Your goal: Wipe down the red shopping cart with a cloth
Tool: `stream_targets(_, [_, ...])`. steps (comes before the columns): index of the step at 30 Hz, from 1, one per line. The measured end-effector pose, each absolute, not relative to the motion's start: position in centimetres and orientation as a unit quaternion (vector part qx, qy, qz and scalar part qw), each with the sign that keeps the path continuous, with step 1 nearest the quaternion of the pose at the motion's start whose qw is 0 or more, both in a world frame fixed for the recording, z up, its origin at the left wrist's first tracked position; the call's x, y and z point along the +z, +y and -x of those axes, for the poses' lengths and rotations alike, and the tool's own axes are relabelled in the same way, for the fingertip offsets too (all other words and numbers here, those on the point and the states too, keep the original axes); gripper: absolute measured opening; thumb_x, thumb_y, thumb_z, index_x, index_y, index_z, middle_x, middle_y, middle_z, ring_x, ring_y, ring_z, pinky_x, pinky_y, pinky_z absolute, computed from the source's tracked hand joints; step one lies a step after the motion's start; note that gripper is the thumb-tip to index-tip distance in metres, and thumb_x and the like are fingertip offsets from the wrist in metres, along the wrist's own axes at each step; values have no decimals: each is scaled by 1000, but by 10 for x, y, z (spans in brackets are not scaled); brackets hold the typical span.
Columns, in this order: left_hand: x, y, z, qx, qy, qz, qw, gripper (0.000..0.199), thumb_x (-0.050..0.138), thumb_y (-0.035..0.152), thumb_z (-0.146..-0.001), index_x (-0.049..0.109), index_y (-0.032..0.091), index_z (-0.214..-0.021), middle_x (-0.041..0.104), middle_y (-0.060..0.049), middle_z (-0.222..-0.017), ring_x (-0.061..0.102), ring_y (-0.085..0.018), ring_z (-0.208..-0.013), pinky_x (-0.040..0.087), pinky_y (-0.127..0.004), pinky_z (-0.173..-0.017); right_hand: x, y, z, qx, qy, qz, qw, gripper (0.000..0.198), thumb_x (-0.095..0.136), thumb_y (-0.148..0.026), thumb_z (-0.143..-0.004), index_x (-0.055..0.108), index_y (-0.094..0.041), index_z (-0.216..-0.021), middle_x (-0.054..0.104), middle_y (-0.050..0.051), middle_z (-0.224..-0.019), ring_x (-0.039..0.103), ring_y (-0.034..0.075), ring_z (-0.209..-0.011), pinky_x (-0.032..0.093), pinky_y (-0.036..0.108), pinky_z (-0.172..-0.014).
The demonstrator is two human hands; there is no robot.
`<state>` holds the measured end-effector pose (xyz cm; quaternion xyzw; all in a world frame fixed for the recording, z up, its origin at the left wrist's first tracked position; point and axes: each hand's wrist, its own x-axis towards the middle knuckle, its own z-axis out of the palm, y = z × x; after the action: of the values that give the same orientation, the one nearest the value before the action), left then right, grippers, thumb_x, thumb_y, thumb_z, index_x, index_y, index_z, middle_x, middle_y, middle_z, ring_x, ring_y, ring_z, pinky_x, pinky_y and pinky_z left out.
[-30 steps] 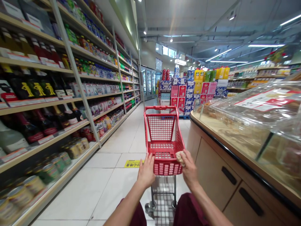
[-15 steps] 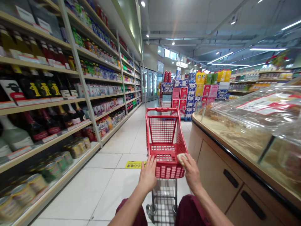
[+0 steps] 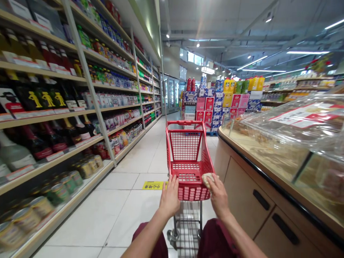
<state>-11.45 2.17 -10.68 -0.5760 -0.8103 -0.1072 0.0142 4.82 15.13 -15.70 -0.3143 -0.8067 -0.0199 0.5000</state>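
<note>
A small red shopping cart (image 3: 189, 166) stands right in front of me, its plastic basket on a metal frame. My left hand (image 3: 170, 195) lies against the near left corner of the basket, fingers stretched out and touching the rim. On the opposite near corner, my right hand (image 3: 218, 195) is closed on a pale, crumpled cloth (image 3: 207, 178) pressed to the right rim. Part of the cloth is hidden beneath the fingers. No goods show in the basket.
Shelves of bottles and cans (image 3: 60, 191) line the left side. A wooden display counter (image 3: 243, 186) with clear covers stands close on the right. Stacked drink boxes (image 3: 208, 104) rise ahead. A yellow floor sticker (image 3: 153, 185) lies left of the cart.
My right hand and the cloth have shifted very slightly on the basket's right rim, and a bit more cloth shows. The left hand stays at its corner. The view has tilted slightly.
</note>
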Motion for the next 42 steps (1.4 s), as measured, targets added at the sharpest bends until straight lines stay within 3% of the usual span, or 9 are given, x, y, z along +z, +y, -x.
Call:
stream_targets(6, [-104,19,114,-72,-808,584,25,74,37,12,-63,17,14,-134,11,-4,-144,4,-19,-132,11,-45,-106,-156,121,-6,-16,-847,225,481,36,34,-12,-84,54,-22,-113,48,9,-126,36,20,-121,37,41,-95])
stream_targets(12, [-101,15,114,-63,-809,584,22,76,37,11,-62,14,13,-135,8,-4,-144,1,-19,-132,8,-46,-106,-152,150,-53,-15,-802,314,508,34,36,-19,-85,54,-23,-113,50,10,-123,41,22,-117,37,47,-93])
stream_targets(19, [-106,13,117,-67,-804,590,27,76,38,14,-61,16,15,-135,8,-3,-145,2,-18,-132,8,-46,-106,-152,112,-3,-9,-847,203,491,35,36,-12,-84,56,-21,-111,49,10,-124,39,20,-119,40,42,-93])
stream_targets(25, [-108,11,118,-75,-805,588,27,80,39,14,-59,13,14,-135,6,-4,-145,-1,-19,-132,7,-47,-106,-151,142,-50,-5,-805,302,511,34,36,-21,-85,53,-21,-115,48,10,-125,40,23,-118,38,47,-94])
stream_targets(28, [-107,13,114,-76,-808,584,22,81,39,15,-59,13,13,-135,5,-4,-145,-2,-19,-132,7,-46,-106,-153,123,-28,5,-823,256,508,36,35,-15,-85,53,-22,-115,47,9,-127,39,21,-120,36,45,-96])
stream_targets(32, [-105,13,113,-73,-804,590,16,80,39,15,-58,16,16,-135,7,-2,-145,1,-18,-132,8,-45,-106,-153,103,4,20,-846,193,497,36,36,-12,-84,55,-22,-113,50,9,-124,41,19,-118,39,40,-94])
stream_targets(37, [-105,12,113,-90,-807,583,16,80,39,13,-58,15,14,-135,7,-2,-145,0,-18,-132,7,-44,-107,-154,132,-37,12,-811,289,508,35,38,-19,-84,52,-21,-115,48,9,-126,41,22,-117,37,45,-95])
stream_targets(42, [-97,10,111,-127,-806,578,-17,76,40,16,-60,21,13,-133,17,-5,-143,6,-19,-132,9,-45,-107,-150,117,-22,60,-834,266,480,48,35,-5,-73,51,-18,-116,44,10,-128,35,23,-122,34,46,-97])
